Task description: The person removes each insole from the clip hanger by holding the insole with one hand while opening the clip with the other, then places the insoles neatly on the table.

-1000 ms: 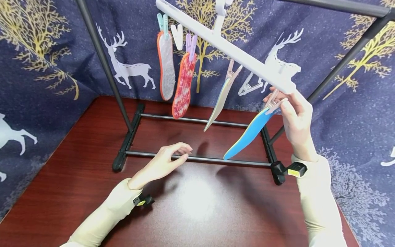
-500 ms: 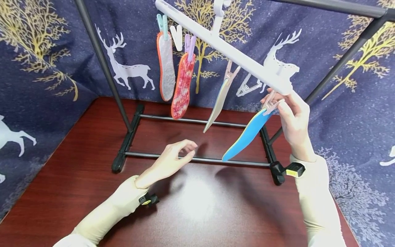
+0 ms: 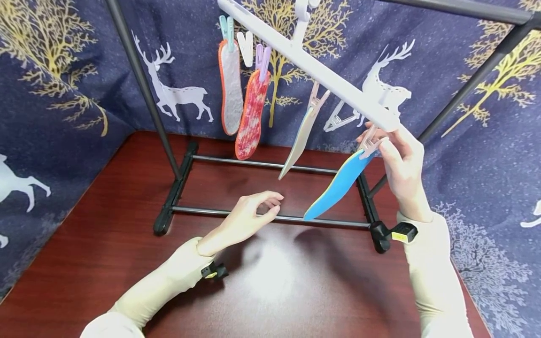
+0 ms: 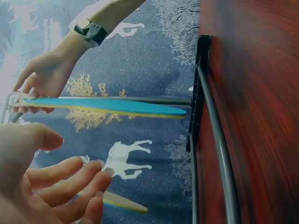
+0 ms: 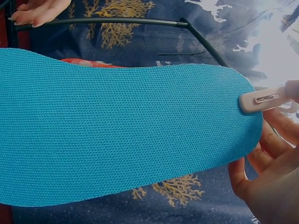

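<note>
In the head view, my right grip (image 3: 403, 164) pinches a pale pink plastic clothespin (image 3: 370, 144), which clamps one end of a long blue, yellow-edged insole (image 3: 340, 188) beneath a white plastic hanger bar (image 3: 313, 61). My left grip (image 3: 249, 216) is loose, thumb apart from fingers, over the dark red wood-grained counter (image 3: 338, 291). In the left wrist view, those fingers partly cover a beige insole (image 4: 125, 202). In the right wrist view, the blue insole runs off the left edge, my thumb is mostly cut off, and a red-and-white insole (image 5: 88, 62) barely shows behind.
</note>
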`<control>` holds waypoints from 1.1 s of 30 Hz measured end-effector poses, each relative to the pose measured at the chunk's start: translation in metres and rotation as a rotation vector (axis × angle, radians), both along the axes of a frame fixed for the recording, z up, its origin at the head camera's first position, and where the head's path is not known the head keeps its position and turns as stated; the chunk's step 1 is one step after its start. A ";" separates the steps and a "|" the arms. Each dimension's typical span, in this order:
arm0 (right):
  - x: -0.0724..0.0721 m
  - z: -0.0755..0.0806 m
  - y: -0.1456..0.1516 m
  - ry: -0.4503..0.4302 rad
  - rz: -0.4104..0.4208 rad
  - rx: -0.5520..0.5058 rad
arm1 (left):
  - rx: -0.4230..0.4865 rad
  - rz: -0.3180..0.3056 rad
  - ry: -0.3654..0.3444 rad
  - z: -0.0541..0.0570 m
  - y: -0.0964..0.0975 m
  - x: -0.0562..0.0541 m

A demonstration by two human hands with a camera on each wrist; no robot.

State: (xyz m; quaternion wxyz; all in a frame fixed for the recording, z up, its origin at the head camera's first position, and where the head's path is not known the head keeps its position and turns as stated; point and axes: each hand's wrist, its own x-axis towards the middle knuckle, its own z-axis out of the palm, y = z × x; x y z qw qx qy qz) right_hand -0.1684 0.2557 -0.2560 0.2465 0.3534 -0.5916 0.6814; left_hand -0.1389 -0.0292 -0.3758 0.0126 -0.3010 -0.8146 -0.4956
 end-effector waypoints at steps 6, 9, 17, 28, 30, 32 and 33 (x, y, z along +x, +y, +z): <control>0.001 0.000 -0.001 -0.008 0.018 -0.006 | -0.014 -0.018 0.053 0.000 0.009 -0.001; 0.001 0.000 -0.001 -0.008 0.014 -0.004 | -0.015 -0.017 0.074 0.001 0.014 -0.002; -0.001 -0.001 0.000 -0.014 0.017 0.003 | -0.050 -0.059 0.081 0.006 0.024 -0.006; -0.001 -0.002 -0.002 -0.029 0.031 0.007 | -0.088 -0.078 0.161 0.011 0.041 -0.010; -0.001 -0.002 -0.002 -0.026 0.032 0.002 | -0.087 -0.080 0.158 0.013 0.044 -0.011; -0.001 -0.002 -0.001 -0.024 0.036 -0.006 | -0.090 -0.078 0.149 0.015 0.046 -0.011; 0.000 -0.003 -0.001 -0.023 0.038 -0.010 | -0.087 -0.077 0.142 0.016 0.048 -0.011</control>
